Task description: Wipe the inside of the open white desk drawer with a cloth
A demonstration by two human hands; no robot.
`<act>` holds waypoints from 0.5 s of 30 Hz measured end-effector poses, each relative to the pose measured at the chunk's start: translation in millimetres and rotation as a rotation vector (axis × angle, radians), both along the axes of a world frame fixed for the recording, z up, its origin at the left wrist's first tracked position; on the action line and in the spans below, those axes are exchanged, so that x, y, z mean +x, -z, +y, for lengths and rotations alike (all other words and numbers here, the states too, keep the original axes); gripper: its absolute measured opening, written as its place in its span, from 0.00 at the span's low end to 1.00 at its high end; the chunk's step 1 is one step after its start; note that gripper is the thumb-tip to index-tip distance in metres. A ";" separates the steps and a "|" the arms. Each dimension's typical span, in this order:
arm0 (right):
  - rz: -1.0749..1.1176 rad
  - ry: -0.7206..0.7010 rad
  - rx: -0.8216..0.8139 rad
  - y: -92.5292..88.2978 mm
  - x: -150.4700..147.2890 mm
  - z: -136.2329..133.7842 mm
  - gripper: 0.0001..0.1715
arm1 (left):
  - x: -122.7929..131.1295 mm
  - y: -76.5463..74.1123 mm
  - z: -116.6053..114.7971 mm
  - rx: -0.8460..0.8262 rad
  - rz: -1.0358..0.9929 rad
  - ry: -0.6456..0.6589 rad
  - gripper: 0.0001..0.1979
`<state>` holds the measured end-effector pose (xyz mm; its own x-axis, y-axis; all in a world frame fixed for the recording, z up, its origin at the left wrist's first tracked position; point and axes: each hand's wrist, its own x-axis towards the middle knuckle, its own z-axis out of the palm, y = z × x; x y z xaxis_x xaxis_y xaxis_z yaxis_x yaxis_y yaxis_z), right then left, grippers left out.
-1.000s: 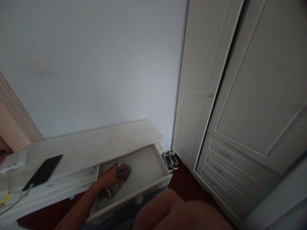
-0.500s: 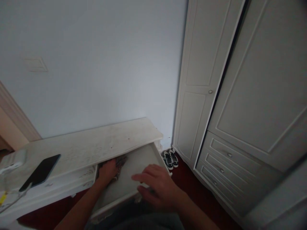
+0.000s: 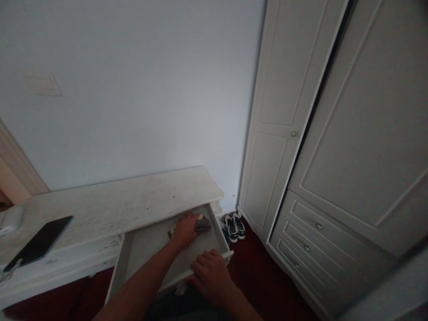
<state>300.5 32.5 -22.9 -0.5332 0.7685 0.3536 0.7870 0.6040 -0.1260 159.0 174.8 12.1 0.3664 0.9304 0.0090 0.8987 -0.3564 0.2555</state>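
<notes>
A pulled-out white drawer (image 3: 143, 252) juts from the table in front of me. Inside it, toward the back right, my left hand (image 3: 186, 231) presses down on a crumpled grey-brown cloth (image 3: 203, 225), its fingers closed over it. Parts of the cloth stick out on both sides of the hand; the rest is hidden beneath. My right hand (image 3: 211, 271) grips the drawer's front edge near the right corner, fingers hooked over the top.
On the white tabletop (image 3: 140, 200) lie a dark phone (image 3: 40, 243) with a cable and a white box-like object (image 3: 10, 220). Black-and-white sneakers (image 3: 234, 226) stand on the red floor right of the table. A white wardrobe (image 3: 274, 156) with drawers rises at the right.
My left hand has moved with the cloth from the drawer's back left to its back right. My right hand, hovering over the drawer before, has come down onto the front edge.
</notes>
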 end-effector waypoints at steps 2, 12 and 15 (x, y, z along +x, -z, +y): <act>0.020 -0.005 0.006 0.5 1.2 -1.0 0.20 | 12.9 4.8 -10.9 -0.044 0.013 0.134 0.27; 0.037 -0.005 0.014 -2.3 0.7 -2.3 0.18 | -45.9 6.6 -42.4 -0.339 -0.009 0.393 0.16; 0.019 0.009 0.003 -4.3 0.5 -2.8 0.19 | -85.4 -7.0 -42.1 -0.389 0.009 0.381 0.24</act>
